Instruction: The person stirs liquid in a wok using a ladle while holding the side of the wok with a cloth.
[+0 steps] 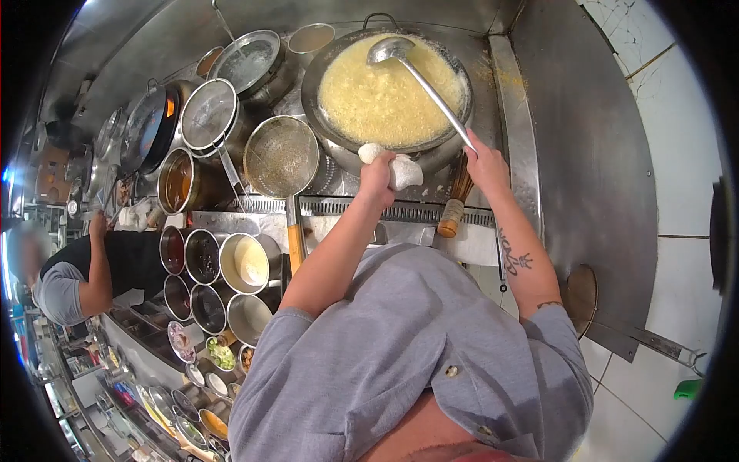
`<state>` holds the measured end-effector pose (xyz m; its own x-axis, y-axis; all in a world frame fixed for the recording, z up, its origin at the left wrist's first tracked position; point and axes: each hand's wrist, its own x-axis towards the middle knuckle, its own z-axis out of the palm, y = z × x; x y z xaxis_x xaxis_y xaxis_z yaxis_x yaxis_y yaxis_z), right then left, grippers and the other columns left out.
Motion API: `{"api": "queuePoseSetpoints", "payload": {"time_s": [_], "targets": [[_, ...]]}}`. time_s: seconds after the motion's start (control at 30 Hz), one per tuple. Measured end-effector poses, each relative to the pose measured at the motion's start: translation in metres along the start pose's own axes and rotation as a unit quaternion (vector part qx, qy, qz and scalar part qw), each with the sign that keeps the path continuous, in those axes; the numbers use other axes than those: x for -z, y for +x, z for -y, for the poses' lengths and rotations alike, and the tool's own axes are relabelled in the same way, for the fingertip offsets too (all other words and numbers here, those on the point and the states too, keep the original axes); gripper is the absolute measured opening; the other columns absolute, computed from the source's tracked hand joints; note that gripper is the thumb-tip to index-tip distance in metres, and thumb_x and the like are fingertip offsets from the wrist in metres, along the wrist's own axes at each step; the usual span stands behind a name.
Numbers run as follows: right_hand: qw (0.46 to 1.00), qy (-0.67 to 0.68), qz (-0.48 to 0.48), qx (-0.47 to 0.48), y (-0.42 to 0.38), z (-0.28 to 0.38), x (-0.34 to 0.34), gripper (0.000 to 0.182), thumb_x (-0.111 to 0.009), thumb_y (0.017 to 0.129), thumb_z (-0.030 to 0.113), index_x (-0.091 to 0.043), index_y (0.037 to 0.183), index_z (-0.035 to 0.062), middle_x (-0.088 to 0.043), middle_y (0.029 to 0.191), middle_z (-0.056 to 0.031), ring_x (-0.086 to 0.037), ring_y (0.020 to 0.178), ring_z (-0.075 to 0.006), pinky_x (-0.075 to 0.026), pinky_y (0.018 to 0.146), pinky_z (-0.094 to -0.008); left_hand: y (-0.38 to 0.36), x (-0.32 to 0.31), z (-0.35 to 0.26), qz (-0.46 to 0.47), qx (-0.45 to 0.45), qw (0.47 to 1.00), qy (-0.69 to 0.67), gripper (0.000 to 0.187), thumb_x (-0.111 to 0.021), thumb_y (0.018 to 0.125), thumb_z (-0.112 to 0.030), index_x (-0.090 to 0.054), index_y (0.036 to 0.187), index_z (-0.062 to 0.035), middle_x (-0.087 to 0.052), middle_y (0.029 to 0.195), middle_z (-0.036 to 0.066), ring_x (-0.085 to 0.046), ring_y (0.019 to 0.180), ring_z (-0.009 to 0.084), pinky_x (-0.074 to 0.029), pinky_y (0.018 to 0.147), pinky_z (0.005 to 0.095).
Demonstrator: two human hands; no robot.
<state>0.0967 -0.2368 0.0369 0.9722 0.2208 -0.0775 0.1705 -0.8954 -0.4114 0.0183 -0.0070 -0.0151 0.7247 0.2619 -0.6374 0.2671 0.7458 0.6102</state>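
A big dark wok [309, 94] sits on the range in front of me, holding pale yellow, lumpy, foamy food [377, 104]. My left hand [376, 179] is closed on a white cloth [406, 174] against the wok's near rim; whether a wok handle lies inside the cloth is hidden. In my right hand [486, 164], at the wok's right, is the end of a long metal ladle [435, 94]. The ladle slants across the food, its bowl near the far side. Below the right hand, a bamboo brush [453, 214] leans at the range's front edge.
Left of the wok are a mesh strainer [281, 158] with a wooden handle, another strainer [209, 113] and a pot of brown liquid [177, 182]. Several sauce pots [245, 263] stand nearer me. Another person [96, 269] works at the far left. A metal wall panel [589, 146] stands at right.
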Motion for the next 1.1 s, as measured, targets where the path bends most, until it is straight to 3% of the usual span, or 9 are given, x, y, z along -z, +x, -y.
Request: {"api": "queuePoseSetpoints", "payload": {"time_s": [0.13,0.43,0.6,0.8,0.83,0.93,1.1], "targets": [[1.000,0.020,-0.001,0.000,0.002,-0.001,-0.015,0.046,-0.054,0.099,0.029,-0.050,0.144,0.0277,-0.069,0.106,-0.0229,-0.064,0.099,-0.0451,-0.052,0.086,-0.0525,0.000,-0.001,0.000,0.009,0.000,1.000,-0.007,0.030,-0.056,0.094,-0.013,-0.050,0.118,0.0034,-0.065,0.105,0.017,-0.069,0.091,0.0333,-0.058,0.080,0.0488],[0.987,0.153,0.044,0.010,-0.040,0.001,-0.005,0.043,-0.056,0.098,0.022,-0.055,0.140,0.0116,-0.064,0.109,-0.0312,-0.062,0.103,-0.0468,-0.050,0.089,-0.0469,-0.020,0.007,0.000,0.068,-0.012,0.996,-0.051,0.035,-0.060,0.096,-0.020,-0.052,0.121,0.0021,-0.065,0.109,0.015,-0.068,0.099,0.0317,-0.057,0.085,0.0485],[0.982,0.179,0.058,0.010,-0.066,-0.010,-0.001,0.045,-0.058,0.098,0.021,-0.054,0.142,0.0099,-0.065,0.110,-0.0302,-0.065,0.105,-0.0434,-0.050,0.090,-0.0416,-0.040,0.026,-0.002,0.125,0.009,0.990,-0.065,0.043,-0.052,0.103,-0.036,-0.049,0.129,-0.0022,-0.063,0.117,0.014,-0.065,0.107,0.0321,-0.052,0.096,0.0517],[0.975,0.171,0.131,-0.047,-0.102,-0.007,0.013,0.045,-0.059,0.098,0.021,-0.054,0.142,0.0102,-0.067,0.113,-0.0274,-0.069,0.104,-0.0336,-0.050,0.090,-0.0363,-0.041,0.012,-0.013,0.122,0.017,0.990,-0.071,0.057,-0.042,0.105,-0.050,-0.037,0.140,-0.0063,-0.052,0.134,0.015,-0.058,0.119,0.0324,-0.048,0.100,0.0515],[0.973,0.168,0.144,-0.063,-0.107,-0.006,0.016,0.045,-0.059,0.099,0.021,-0.054,0.142,0.0102,-0.068,0.113,-0.0268,-0.069,0.103,-0.0318,-0.050,0.090,-0.0353,-0.047,0.004,-0.019,0.106,0.023,0.991,-0.084,0.052,-0.049,0.104,-0.042,-0.040,0.137,-0.0037,-0.054,0.131,0.016,-0.060,0.115,0.0316,-0.051,0.094,0.0506],[0.975,0.195,0.103,0.012,-0.122,-0.025,0.002,0.048,-0.057,0.100,0.016,-0.048,0.146,0.0065,-0.050,0.078,-0.0010,-0.045,0.070,-0.0088,-0.043,0.067,-0.0246,-0.026,0.001,-0.016,0.042,0.035,0.999,-0.005,0.045,-0.058,0.099,-0.029,-0.047,0.131,-0.0003,-0.060,0.120,0.016,-0.065,0.104,0.0302,-0.054,0.086,0.0490],[0.966,0.223,0.132,-0.022,-0.146,-0.020,0.013,0.049,-0.056,0.102,0.014,-0.045,0.149,0.0071,-0.046,0.077,0.0043,-0.040,0.068,-0.0063,-0.039,0.063,-0.0229,-0.013,-0.006,-0.008,0.012,0.000,1.000,-0.016,0.039,-0.064,0.092,-0.015,-0.051,0.124,0.0032,-0.063,0.109,0.014,-0.067,0.098,0.0312,-0.057,0.084,0.0472]]}}
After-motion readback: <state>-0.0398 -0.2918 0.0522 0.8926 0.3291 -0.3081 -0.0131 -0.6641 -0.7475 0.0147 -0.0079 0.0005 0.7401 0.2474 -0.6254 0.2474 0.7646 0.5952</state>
